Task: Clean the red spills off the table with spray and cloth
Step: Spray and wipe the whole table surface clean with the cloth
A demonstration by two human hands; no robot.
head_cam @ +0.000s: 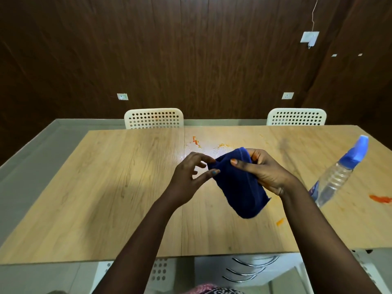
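Both forearms reach in over the bench [127, 187], and the dark blue cloth [237, 185] hangs between the hands, lifted clear of the wood. Right hand [265, 172] has its grip clamped on the cloth's upper part, thumb pressed across the fold; left hand [188, 177] pinches the cloth's near corner with its fingertips, other fingers spread. Beyond the cloth, wet red spills [197, 142] glisten; another red smear [380, 198] lies right of it, past the spray bottle [339, 172]. Risk, as I judge it: a loosely bunched cloth could smear rather than lift, and a wide swing might knock that bottle.
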